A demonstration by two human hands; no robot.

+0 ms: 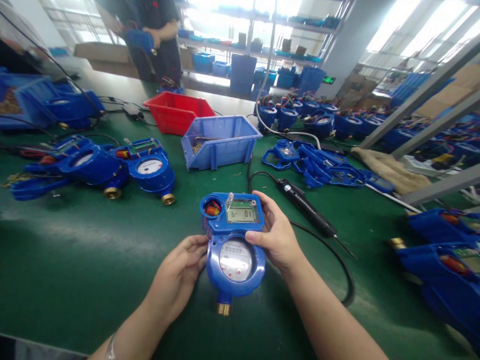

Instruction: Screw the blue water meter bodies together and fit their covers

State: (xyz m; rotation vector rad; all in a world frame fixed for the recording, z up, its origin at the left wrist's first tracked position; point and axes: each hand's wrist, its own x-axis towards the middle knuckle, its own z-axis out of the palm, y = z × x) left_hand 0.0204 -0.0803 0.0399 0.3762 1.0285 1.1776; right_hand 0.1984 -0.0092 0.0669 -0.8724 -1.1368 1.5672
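A blue water meter (236,285) with a round dial, a lit-looking display and a brass threaded end lies between my hands, in the middle of the green bench. My right hand (275,232) grips its upper right side, thumb on the front of the housing and fingers behind. Along the left edge rests my left hand (183,267), its fingers curled against the casing and partly hidden by it. The display reads something like "b- 01". Right of the meter lies a black electric screwdriver (307,207) with its cable curving round toward the front.
A blue bin (228,145) with small brass screws and a red bin (176,110) stand behind. More meters sit at left (150,170) and right (446,270). Blue plastic covers (315,162) are heaped at back right. Another person (157,40) stands across the bench holding a blue part.
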